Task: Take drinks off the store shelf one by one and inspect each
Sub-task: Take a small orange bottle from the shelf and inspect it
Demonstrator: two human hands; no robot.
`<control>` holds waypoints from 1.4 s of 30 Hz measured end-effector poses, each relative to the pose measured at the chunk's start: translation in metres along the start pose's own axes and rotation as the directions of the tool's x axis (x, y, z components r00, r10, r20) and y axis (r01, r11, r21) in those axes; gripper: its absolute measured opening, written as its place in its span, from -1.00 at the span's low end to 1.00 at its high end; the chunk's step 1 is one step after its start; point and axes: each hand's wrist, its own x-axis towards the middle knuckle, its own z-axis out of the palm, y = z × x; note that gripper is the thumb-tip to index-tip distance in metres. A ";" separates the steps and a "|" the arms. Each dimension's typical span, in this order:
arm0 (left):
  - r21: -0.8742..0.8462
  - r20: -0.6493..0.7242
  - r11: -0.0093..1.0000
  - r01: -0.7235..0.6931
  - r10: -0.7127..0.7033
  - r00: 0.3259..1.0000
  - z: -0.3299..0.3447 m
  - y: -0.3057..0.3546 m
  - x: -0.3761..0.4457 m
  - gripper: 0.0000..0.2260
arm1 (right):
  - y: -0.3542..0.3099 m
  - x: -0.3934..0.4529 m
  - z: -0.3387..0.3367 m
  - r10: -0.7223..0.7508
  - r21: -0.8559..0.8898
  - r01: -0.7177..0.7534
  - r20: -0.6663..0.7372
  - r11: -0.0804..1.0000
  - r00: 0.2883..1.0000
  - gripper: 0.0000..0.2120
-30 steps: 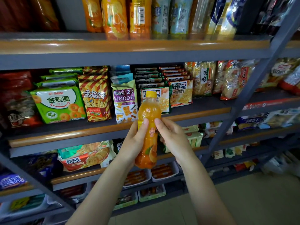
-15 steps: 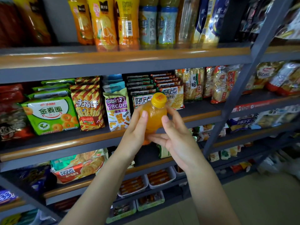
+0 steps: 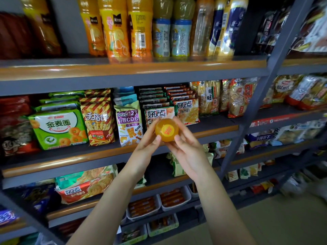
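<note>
An orange drink bottle (image 3: 166, 130) points its cap end at the camera, clamped between the left hand (image 3: 147, 147) and right hand (image 3: 187, 147), each grip curled round its sides. Behind stands a grey store shelf (image 3: 123, 75) of bottled drinks (image 3: 141, 32) and snack packets (image 3: 58, 128).

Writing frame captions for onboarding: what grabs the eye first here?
First, the orange juice bottle at centre, tipped so its yellow cap faces the camera, held between the left hand and right hand. Next, the row of tall drink bottles standing on the top shelf. Then the green snack bag at left on the shelf below, among other snack packs.
</note>
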 end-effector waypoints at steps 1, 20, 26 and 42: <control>0.002 -0.002 1.000 -0.001 0.001 1.000 -0.001 -0.001 0.000 -0.50 | 0.000 0.000 0.001 0.003 -0.009 -0.003 0.000 1.000 1.000 -0.51; -0.042 -0.277 0.970 -0.241 0.220 0.935 -0.042 0.120 0.013 -0.66 | -0.068 0.034 0.084 -0.112 -0.562 0.215 0.213 0.799 0.971 -0.42; 0.085 -0.261 0.954 -0.288 0.301 0.917 -0.089 0.188 0.007 -0.68 | -0.089 0.068 0.156 -0.020 -0.517 0.218 0.361 0.828 0.932 -0.58; 0.956 -0.224 0.292 -0.006 0.745 0.628 -0.246 0.199 0.017 -0.52 | -0.057 0.143 0.273 -0.379 -0.383 0.430 0.204 0.818 0.903 -0.33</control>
